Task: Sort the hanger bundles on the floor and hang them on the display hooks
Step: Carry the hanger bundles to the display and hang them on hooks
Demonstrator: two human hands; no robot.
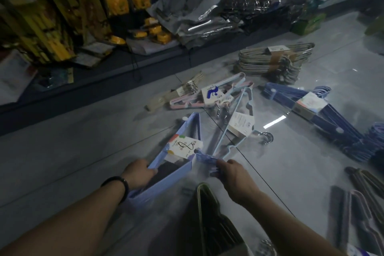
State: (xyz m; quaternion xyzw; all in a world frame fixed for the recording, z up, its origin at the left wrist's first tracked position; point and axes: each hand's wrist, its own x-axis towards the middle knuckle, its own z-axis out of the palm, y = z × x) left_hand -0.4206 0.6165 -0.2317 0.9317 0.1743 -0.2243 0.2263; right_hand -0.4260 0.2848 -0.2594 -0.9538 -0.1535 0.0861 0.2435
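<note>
Sorting was judged to be the step in hand. The light-blue hanger bundle point(176, 164) was found low on the floor point(72, 141), towards its near edge; whether it was lifted could not be told. Its lower bar was grasped by the left hand point(141, 172) and its bunched hooks were pinched by the right hand point(230, 174), so each grip was clenched on that one bundle. For the next move, it would probably have to be raised clear of the wire hanger bundle point(234, 122) just beside it and carried to a display hook; none could be made out.

Glossy grey tile was seen underfoot, strewn with a pink-and-blue bundle point(209, 95), a dark-blue bundle point(311, 106), a grey bundle point(274, 58) and wooden hangers point(180, 91). A dim low shelf point(104, 81) of yellow packaged goods point(116, 2) was set along the floor's far edge.
</note>
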